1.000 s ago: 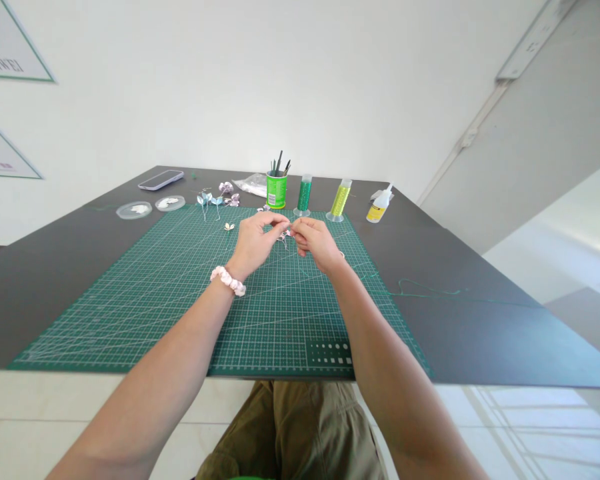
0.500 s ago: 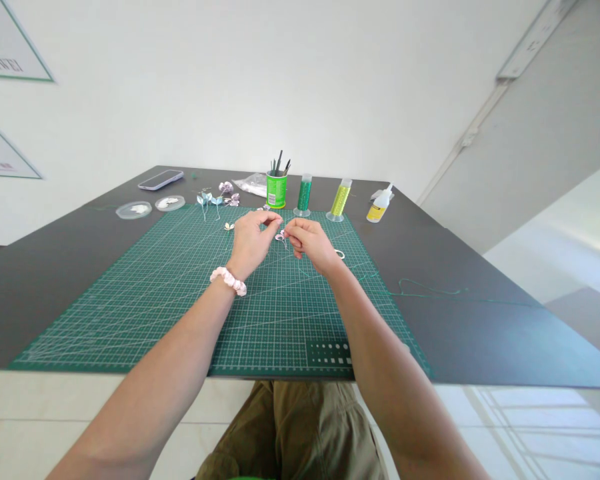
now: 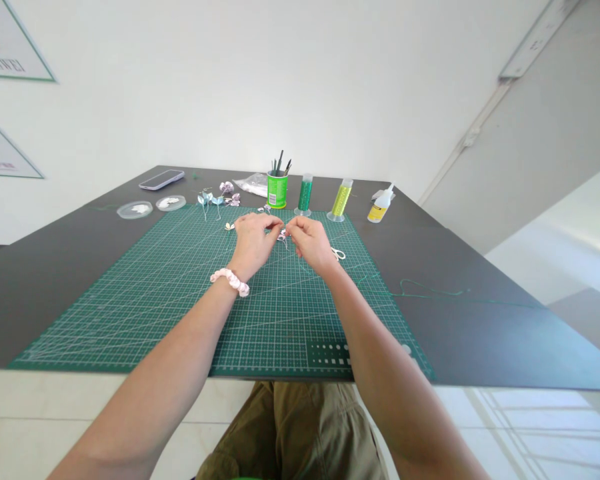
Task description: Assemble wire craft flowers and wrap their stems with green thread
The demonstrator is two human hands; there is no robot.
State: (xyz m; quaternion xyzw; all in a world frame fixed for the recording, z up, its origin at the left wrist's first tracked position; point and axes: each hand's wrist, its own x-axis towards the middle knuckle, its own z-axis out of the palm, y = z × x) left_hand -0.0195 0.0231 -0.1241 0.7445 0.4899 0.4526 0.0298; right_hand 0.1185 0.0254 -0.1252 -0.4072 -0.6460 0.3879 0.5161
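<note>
Left hand [image 3: 253, 244] and right hand [image 3: 311, 245] have shifted slightly leftward, both pinched narrow; what they hold I cannot tell. Just below their tips, over the green mat [image 3: 160, 307], shows a small pinkish-white flower [image 3: 282, 237] with thin, pale stems.

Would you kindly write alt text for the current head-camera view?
The person's left hand and right hand nearly meet over a green cutting mat; anything held is too small to tell. Beyond stand a green cup, two thread spools and a white bottle.
</note>
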